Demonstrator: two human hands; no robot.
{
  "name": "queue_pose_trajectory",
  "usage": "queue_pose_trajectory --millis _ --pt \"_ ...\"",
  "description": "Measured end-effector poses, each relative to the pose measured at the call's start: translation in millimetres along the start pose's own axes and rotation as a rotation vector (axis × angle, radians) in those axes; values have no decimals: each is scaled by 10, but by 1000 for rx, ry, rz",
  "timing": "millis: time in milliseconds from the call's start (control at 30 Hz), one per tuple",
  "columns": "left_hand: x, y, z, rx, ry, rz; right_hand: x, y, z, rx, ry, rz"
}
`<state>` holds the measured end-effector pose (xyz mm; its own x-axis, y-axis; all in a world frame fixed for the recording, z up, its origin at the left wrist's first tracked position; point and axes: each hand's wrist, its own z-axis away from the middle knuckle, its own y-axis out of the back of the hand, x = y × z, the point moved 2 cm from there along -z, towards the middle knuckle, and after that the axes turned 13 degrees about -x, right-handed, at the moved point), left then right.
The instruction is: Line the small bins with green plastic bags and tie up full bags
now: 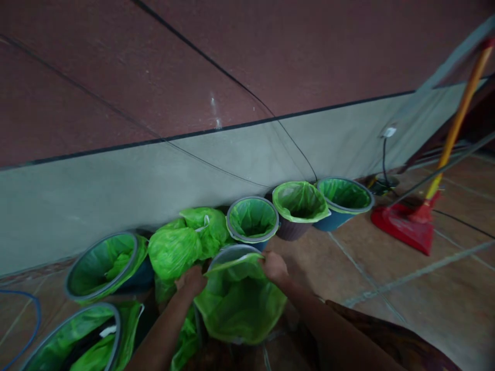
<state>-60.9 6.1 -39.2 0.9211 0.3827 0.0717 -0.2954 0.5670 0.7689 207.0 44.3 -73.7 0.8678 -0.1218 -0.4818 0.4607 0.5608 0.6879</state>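
Observation:
A green bin liner (242,309) hangs with its mouth spread wide, low in the middle of the view. My left hand (192,280) is closed on the left side of its edge, and my right hand (275,268) pinches the far right side. Just behind the liner shows the pale rim of a bin (234,252); the liner hides most of that bin, so I cannot tell how far the two overlap. Two filled green bags (176,250) lie beyond my left hand. Past my right hand stands a grey-rimmed lined bin (253,239).
Along the wall are a brown lined bin (294,230) and a blue lined bin (336,221). More lined bins (135,252) stand at left, one with dark contents. A red dustpan (406,229), a yellow-orange handle (456,123) and cables are on the right. A blue hose (37,314) curves at left.

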Motion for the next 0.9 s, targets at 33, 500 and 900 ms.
queue_pose_trajectory --millis 33,500,900 --pt "45 6 -20 -2 -28 -24 6 -6 -35 1 3 7" --pt "503 -29 -723 -56 -455 229 211 -47 -453 75 160 -349" --pt "446 -50 -1132 -42 -294 476 241 -121 -739 110 44 -325"
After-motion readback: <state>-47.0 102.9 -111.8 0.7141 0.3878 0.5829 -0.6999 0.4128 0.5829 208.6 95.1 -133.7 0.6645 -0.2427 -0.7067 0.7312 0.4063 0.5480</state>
